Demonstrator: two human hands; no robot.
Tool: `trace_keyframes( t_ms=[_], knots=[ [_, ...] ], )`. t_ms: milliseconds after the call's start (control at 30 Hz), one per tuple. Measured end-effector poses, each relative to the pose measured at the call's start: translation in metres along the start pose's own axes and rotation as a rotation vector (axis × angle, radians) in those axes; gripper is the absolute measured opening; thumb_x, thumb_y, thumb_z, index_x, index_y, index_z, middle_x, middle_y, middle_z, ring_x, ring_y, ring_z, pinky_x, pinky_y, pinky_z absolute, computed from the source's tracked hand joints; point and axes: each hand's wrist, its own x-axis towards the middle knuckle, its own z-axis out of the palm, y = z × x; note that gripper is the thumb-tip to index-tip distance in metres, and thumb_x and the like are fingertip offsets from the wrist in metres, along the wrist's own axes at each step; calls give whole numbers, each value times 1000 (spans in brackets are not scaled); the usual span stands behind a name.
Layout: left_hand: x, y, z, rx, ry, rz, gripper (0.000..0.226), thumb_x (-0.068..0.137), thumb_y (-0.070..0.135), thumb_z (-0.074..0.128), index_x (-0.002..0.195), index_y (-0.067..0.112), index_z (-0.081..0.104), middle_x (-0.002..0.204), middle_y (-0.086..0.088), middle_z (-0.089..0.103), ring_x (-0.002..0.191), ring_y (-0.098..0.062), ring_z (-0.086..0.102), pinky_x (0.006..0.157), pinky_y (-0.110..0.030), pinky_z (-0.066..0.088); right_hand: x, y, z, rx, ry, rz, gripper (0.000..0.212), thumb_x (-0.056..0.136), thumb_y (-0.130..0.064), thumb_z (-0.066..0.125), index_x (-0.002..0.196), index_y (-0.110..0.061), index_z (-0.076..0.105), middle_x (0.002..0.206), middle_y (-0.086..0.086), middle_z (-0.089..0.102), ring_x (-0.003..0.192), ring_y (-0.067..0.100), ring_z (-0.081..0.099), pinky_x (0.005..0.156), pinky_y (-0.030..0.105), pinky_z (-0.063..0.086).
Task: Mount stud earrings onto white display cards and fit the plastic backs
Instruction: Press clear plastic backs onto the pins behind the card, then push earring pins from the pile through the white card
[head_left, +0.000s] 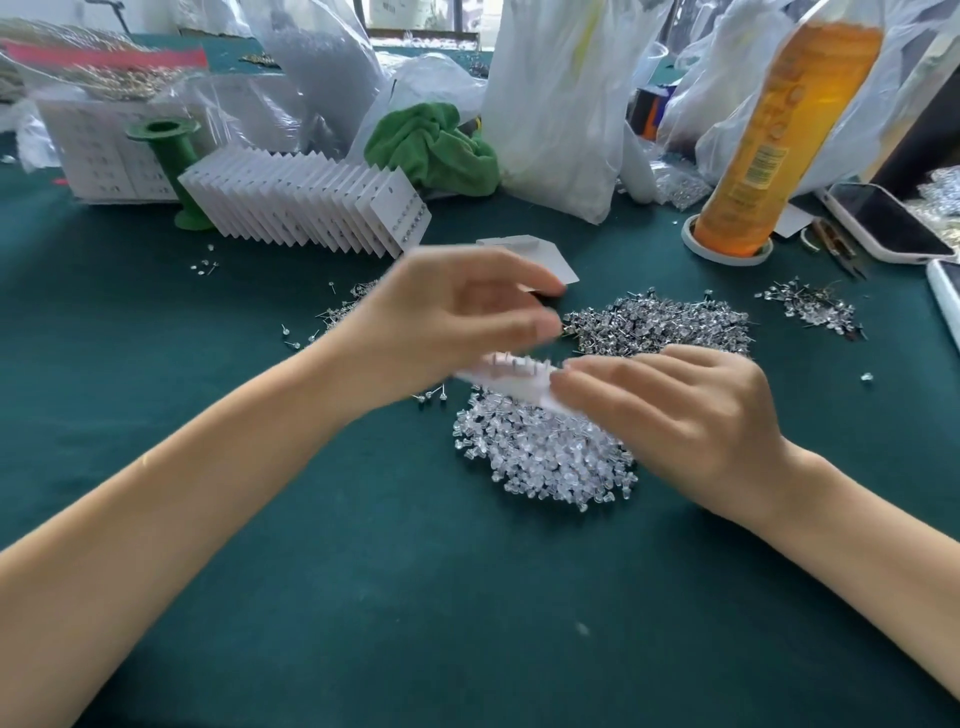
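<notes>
Earring studs are already through the white display card (511, 382) you hold over the heap of clear plastic backs (545, 457); a row of posts stands up from its upper face, too blurred to count. Your right hand (670, 415) pinches the card's right end, fingers curled around it. Your left hand (447, 317) hovers just above the card's left part, fingers loosely bent and smeared by motion, so you cannot tell whether it pinches a back or holds nothing.

By the look of it, you are at the backing step: the posts are bare and the backs lie right beneath. The next move calls for picking one clear back from the heap, lining its hole with a post, and pressing it down while your right hand keeps the card level.

On the green desk (363, 597) you have one heap of backs and one large pile of loose studs (660, 322) behind the card, one smaller pile (810, 306) to the right, and a thin scatter (337, 312) to the left. One blank card (535, 260) lies beyond your left hand. One long fanned row of finished cards (311, 202), too many to count surely, leans against one green spool (171, 161). One orange bottle (779, 130) stands at the right, beside two phones (883, 218).
</notes>
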Motion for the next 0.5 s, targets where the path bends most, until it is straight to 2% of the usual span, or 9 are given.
trace_keyframes(
  t_ms=[67,100,200,300,400,500],
  knots=[
    [5,-5,-12,31,254,21,18,80,15,73,98,18,71,85,6,75,81,-2,69,73,-9,50,-3,4,0,31,46,148,19,87,-2,68,103,-12,62,72,4,72,50,22,62,41,29,48],
    [6,-8,-17,131,295,31,15,80,15,72,95,19,71,84,9,74,78,2,68,72,-7,48,-4,6,1,44,63,222,20,85,-4,70,102,-12,63,67,4,70,47,23,60,42,29,48],
    [5,-21,-21,431,154,-14,8,80,17,73,87,21,73,80,14,70,70,6,63,72,-9,48,-8,10,3,76,79,401,21,91,-15,67,107,-17,55,62,8,67,45,25,57,43,33,47],
    [4,-28,-19,628,23,-16,7,81,16,72,83,23,73,80,11,71,74,2,63,76,-18,49,-11,12,5,129,96,508,20,92,-21,64,109,-19,53,63,14,68,45,27,58,44,35,44],
    [3,-29,-17,700,-60,12,8,81,16,72,83,24,73,80,11,68,75,-2,61,77,-21,47,-14,12,7,167,98,572,19,92,-23,64,108,-21,53,66,16,69,45,28,56,45,33,43],
    [3,-29,-15,717,-74,31,10,81,17,71,88,24,71,78,13,64,78,-9,60,79,-29,48,-14,13,7,184,93,589,19,93,-25,63,108,-21,53,68,15,70,44,27,55,46,31,42]
  ],
)
